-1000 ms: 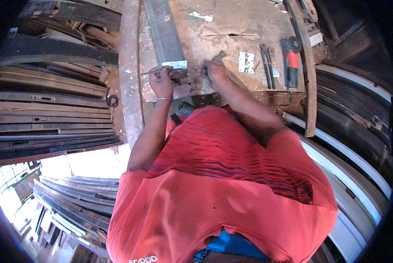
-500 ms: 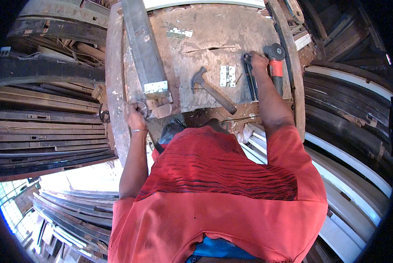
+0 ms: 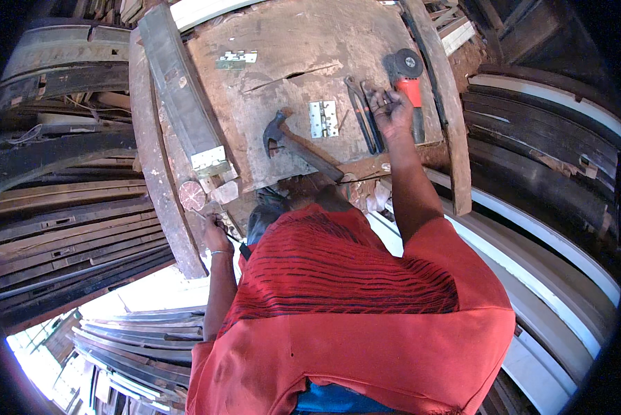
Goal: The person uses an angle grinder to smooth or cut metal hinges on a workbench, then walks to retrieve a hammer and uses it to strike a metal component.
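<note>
My right hand is palm up, fingers loosely bent and apart, beside the red and black angle grinder. Its fingertips are close to a pair of dark-handled pincers lying on the bench; I see nothing in the palm. Low at the bench's left side, my left hand has its fingers closed, and what they hold is too small to make out. Just beyond it sits a round reddish disc-like thing. A claw hammer and an opened metal hinge lie mid-bench.
A long dark timber runs along the left of the worn bench top, with a metal hinge on its near end. Another hinge lies farther back. Stacked boards flank the bench on both sides.
My left hand has drawn back toward me from the round thing, which now shows. My right hand has turned palm up, its fingers off the pincers. The whole view has shifted and tilted.
</note>
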Motion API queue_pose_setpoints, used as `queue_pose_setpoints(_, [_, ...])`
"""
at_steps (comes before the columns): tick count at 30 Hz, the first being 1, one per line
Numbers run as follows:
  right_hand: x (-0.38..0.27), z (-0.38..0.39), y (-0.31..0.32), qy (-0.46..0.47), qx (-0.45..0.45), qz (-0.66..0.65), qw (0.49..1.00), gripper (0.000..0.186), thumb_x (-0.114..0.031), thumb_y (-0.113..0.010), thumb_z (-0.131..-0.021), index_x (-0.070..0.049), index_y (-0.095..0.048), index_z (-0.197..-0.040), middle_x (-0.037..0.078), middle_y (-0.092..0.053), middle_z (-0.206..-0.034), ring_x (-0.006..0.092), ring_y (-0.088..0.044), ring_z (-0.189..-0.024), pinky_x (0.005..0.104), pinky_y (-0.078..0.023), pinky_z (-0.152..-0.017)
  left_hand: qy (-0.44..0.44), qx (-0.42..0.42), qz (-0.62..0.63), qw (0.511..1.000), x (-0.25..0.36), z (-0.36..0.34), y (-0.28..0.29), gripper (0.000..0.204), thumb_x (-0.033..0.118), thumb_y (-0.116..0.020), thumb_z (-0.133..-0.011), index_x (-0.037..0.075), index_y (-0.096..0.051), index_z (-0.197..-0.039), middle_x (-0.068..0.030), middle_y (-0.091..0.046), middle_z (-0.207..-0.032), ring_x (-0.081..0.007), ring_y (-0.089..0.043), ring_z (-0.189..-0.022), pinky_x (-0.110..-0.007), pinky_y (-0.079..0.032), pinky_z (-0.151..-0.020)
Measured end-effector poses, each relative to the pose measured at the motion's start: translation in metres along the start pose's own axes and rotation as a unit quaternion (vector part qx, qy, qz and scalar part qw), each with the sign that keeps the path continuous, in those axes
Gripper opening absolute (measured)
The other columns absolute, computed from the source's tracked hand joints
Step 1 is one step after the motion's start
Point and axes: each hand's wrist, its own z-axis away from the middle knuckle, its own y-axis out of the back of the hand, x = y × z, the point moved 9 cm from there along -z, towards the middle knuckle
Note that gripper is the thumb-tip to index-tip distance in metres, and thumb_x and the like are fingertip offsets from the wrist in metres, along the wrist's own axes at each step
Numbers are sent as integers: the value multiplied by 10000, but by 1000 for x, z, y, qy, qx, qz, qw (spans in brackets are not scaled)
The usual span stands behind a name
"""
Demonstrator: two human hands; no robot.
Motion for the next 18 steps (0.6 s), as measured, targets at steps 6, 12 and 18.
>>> queue_pose_setpoints(6, [-23,45,-57,122,124,794,582,736,-603,-821,-658,4,-685,-1052,194,-720,-1047,323,-699,-961,419,-539,-847,-11,5,9,1000,-15,-7,-1,134,145,-514,-922,80,-607,-992,17,-494,-696,-62,-382,-514,-233,-306,-470])
queue_pose_setpoints(12, [13,45,-75,150,5,848,509,595,-531,-811,-690,-98,-686,-1077,189,-720,-961,354,-702,-902,457,-550,-788,-20,-19,-14,1000,-21,-13,-9,155,149,-524,-920,72,-607,-1025,12,-513,-721,-58,-385,-511,-237,-310,-468])
queue_pose_setpoints(18, [45,71,-101,136,-51,803,578,531,-496,-777,-785,-109,-693,-1138,156,-724,-888,337,-707,-861,423,-549,-763,-23,-30,-18,999,-16,2,-21,132,141,-529,-918,75,-607,-1001,8,-515,-710,-57,-388,-502,-236,-306,-462])
